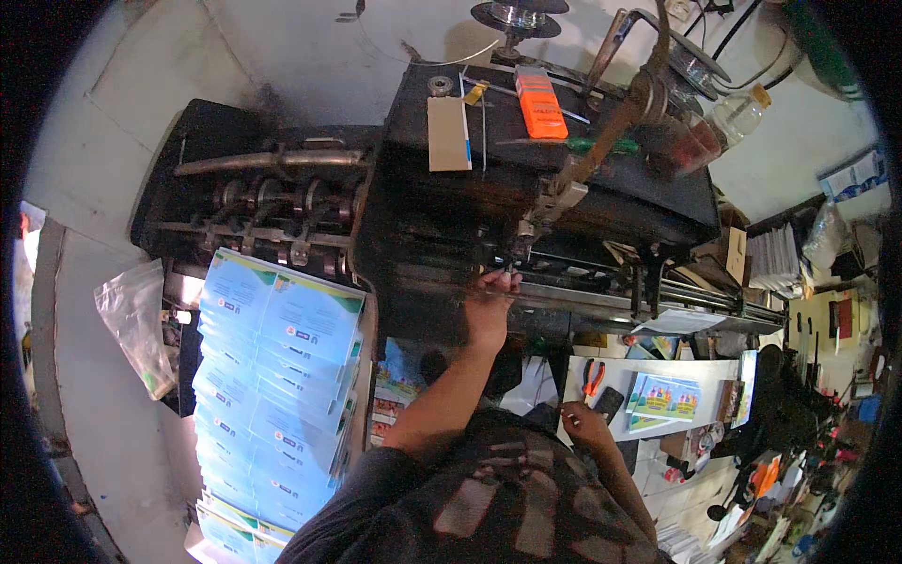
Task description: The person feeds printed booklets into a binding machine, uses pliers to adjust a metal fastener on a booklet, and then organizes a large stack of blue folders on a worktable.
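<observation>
My left hand (490, 305) reaches up to the head of a dark stitching machine (404, 226). Its fingertips pinch a small part under the metal stitching head (554, 202); what exactly they hold is too small to make out. Lower and to the right, my right hand (587, 425) is curled at the edge of a white table (648, 362). Whatever its fingers may hold is hidden. Beside it lie orange-handled pliers (593, 379) and a black phone-like slab (610, 404).
Overlapping blue printed sheets (272, 385) fill the left side, near a clear plastic bag (136, 320). Atop the machine are an orange pack (540, 103), a beige card (448, 134) and a green-handled tool (603, 147). A wire spool (517, 17) stands behind. Printed booklets (665, 399) lie on the table.
</observation>
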Demonstrator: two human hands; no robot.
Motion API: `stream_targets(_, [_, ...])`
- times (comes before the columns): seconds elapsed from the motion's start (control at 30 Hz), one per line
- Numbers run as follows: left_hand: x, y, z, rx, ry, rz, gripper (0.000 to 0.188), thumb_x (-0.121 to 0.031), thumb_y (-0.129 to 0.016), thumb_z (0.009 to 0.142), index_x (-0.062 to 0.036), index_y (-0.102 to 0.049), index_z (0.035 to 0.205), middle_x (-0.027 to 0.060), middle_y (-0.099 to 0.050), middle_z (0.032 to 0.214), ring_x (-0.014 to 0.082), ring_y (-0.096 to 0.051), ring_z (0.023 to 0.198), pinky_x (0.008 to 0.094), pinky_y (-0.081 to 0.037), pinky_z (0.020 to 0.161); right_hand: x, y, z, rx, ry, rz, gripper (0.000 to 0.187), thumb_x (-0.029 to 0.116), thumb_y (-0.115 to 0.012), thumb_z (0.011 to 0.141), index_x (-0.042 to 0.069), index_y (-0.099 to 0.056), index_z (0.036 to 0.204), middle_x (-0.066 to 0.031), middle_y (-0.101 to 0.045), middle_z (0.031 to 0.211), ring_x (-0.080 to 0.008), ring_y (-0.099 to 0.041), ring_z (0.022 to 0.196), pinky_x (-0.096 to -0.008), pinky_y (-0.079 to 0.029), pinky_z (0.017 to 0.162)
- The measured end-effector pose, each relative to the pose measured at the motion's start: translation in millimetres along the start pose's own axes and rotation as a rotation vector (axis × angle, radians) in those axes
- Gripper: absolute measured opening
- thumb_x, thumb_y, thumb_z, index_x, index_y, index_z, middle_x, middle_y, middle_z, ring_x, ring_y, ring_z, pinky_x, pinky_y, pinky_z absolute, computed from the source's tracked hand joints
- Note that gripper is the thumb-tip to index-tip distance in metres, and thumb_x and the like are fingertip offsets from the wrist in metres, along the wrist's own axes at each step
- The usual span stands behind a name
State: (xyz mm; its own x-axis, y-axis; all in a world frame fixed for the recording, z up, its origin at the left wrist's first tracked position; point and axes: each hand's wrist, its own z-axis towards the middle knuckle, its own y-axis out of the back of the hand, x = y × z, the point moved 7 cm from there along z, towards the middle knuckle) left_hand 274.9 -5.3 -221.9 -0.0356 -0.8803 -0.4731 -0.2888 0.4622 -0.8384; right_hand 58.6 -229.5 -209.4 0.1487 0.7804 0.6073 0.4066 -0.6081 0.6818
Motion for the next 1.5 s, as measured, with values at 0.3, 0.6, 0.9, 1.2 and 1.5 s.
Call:
stream_targets(0.3, [-0.5,6.3,8.3,0.001,-0.134,0.195,0.015,-0.001,-0.065,0.088,0.0009,-0.061,0.103,0.0106,-0.063,0.100,0.0262,-0.065,0.092,0.0366,-0.053,0.087,-2.7,5.1,-4.1,0.027,-0.061,-0.022,0.032,0.018,-0.060,0.088,0.002,-0.059,0.116,-0.0165,-0.066,0.104,-0.0299,-0.067,0.089,-0.0363,-0.054,0.076])
stream_targets(0.6, [-15.3,-8.1,-0.8,-0.036,-0.254,0.287,0.016,-0.005,-0.062,0.092,0.0050,-0.064,0.103,0.0118,-0.065,0.101,0.0176,-0.063,0.089,0.0332,-0.056,0.082,-12.4,4.6,-8.2,0.034,-0.095,-0.013,0.033,0.019,-0.062,0.087,0.003,-0.058,0.116,-0.0158,-0.065,0.106,-0.0295,-0.067,0.089,-0.0370,-0.053,0.077])
stream_targets(0.9, [1.5,14.4,9.2,-0.058,-0.289,0.067,0.016,-0.001,-0.068,0.086,0.0031,-0.067,0.101,0.0117,-0.067,0.096,0.0201,-0.064,0.089,0.0334,-0.047,0.093,-12.8,9.0,-14.6,0.092,-0.138,0.030,0.036,0.018,-0.063,0.086,0.004,-0.057,0.119,-0.0155,-0.066,0.105,-0.0272,-0.068,0.088,-0.0371,-0.053,0.078])
stream_targets(1.2, [-10.9,12.0,8.0,0.016,-0.490,0.512,0.018,0.004,-0.067,0.085,0.0021,-0.069,0.102,0.0055,-0.061,0.108,0.0159,-0.060,0.094,0.0304,-0.051,0.089,-25.7,8.8,-24.3,0.062,-0.001,-0.107,0.037,0.017,-0.065,0.083,0.003,-0.057,0.116,-0.0161,-0.066,0.104,-0.0310,-0.066,0.094,-0.0389,-0.053,0.080])
stream_targets(1.5, [14.0,20.7,6.7,-0.092,-0.223,0.020,0.020,0.002,-0.068,0.085,-0.0001,-0.065,0.105,0.0091,-0.063,0.106,0.0239,-0.063,0.097,0.0366,-0.054,0.089,-24.2,14.8,-29.3,0.095,-0.094,-0.066,0.038,0.014,-0.066,0.083,0.003,-0.057,0.117,-0.0176,-0.065,0.107,-0.0333,-0.064,0.097,-0.0409,-0.052,0.083])
